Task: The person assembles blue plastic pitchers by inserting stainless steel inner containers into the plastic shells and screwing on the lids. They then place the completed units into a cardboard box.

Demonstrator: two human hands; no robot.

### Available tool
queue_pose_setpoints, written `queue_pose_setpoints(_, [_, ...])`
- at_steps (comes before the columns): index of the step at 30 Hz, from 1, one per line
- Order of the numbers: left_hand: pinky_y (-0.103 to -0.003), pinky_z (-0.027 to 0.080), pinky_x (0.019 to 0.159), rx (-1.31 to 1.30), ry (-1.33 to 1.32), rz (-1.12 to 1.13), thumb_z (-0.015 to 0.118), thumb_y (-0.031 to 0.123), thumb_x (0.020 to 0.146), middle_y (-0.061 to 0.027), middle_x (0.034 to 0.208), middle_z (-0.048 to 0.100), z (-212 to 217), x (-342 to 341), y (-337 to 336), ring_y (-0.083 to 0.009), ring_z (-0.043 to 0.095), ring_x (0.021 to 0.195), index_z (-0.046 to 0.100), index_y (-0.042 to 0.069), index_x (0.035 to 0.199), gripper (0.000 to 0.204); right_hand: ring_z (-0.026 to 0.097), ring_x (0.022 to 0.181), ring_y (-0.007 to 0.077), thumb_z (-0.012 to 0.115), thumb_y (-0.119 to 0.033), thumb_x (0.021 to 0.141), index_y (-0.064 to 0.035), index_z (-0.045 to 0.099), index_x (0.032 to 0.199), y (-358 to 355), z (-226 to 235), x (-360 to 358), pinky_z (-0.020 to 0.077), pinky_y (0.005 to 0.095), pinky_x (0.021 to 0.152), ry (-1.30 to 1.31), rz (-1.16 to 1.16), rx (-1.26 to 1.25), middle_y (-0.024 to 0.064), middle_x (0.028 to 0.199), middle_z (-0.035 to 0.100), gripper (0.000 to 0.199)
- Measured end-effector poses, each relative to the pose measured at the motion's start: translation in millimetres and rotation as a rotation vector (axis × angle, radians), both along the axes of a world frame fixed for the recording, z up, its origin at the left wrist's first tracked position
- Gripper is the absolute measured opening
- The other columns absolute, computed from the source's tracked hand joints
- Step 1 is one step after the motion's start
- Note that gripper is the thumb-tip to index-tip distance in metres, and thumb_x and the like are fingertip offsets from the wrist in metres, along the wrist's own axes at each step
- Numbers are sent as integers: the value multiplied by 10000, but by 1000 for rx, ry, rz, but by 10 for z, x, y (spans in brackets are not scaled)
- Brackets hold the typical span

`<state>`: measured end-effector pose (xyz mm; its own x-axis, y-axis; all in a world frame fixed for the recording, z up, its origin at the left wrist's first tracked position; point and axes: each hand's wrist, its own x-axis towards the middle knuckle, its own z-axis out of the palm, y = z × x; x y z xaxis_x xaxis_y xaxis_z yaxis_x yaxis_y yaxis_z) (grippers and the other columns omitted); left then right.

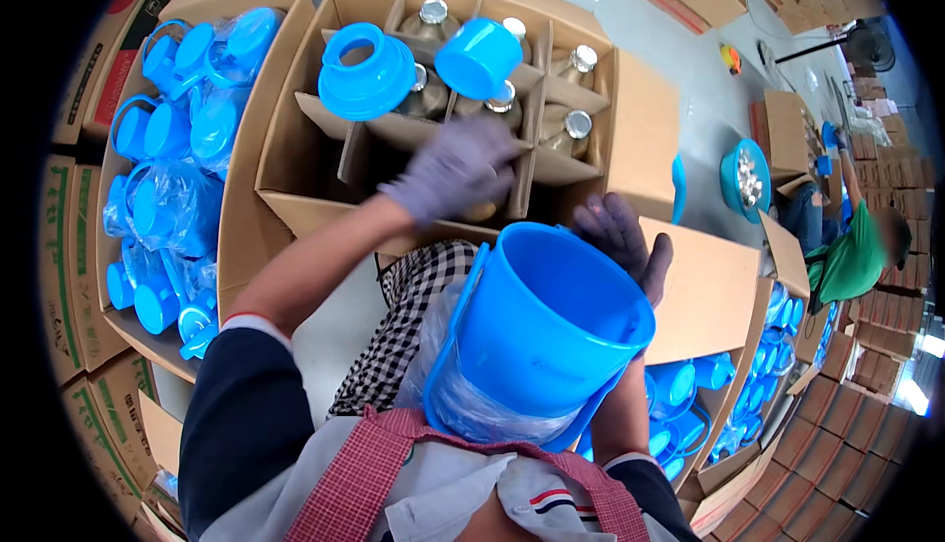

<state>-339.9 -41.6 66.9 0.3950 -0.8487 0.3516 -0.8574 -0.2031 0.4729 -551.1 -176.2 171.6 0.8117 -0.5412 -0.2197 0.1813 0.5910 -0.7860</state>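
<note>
Bucket (541, 330), blue, centre of frame, mouth tilted up, just above shirt (443, 498); right forearm (620, 404) along its side. Right hand (625, 242), gloved, just beyond bucket's rim, thumb and fingers wide apart. Left hand (463, 168), gloved, blurred, over divided carton (645, 99), upper centre, near silver-topped bottles (568, 135); finger spread cannot be told. Blue ring-shaped part (369, 87), blue cup (479, 62) beyond it.

Left forearm (320, 271) extends up from lower left; left grip (461, 170), gloved and blurred, is at centre. Right forearm (622, 409) rises lower right; right grip (620, 239) gloved, digits spread.
</note>
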Motion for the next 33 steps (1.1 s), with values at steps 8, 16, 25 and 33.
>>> queue_pose_setpoints(8, [-429, 482, 807, 300, -102, 26, 705, 322, 760, -143, 1057, 559, -11, -160, -292, -309, 546, 1006, 505, 103, 1270, 590, 542, 1154, 304, 386, -479, 999, -12, 480, 1317, -111, -176, -245, 432, 400, 997, 129, -1, -109, 173, 1355, 496, 573])
queue_pose_setpoints(16, [-391, 516, 822, -223, -198, 41, 732, 435, 773, -188, 1026, 608, 3472, 21, -63, -291, 622, 969, 481, 20, 1257, 685, 344, 1348, 365, 424, -752, 843, -58, 187, 1497, -170, -43, 214, 366, 492, 1068, -24, 348, 168, 214, 1469, 330, 983])
queue_pose_setpoints(25, [-378, 435, 1012, -284, -384, -261, 668, 460, 783, -297, 1252, 522, 4000, -397, 43, -368, 524, 1193, 332, -96, 1370, 876, 378, 1325, 389, 360, -785, 834, -162, 257, 1493, -313, 84, 736, 370, 562, 1052, -483, 229, 176, 109, 1506, 324, 913])
queue_pose_setpoints(33, [-399, 273, 1122, -497, 75, -177, 704, 357, 823, -197, 1443, 375, 2821, 933, 10, -305, 334, 1366, 368, 29, 1416, 756, 436, 1255, 309, 466, -351, 989, -159, 369, 1405, -454, -1199, 697, 379, 579, 1017, -729, -18, 544, 84, 1383, 445, 469])
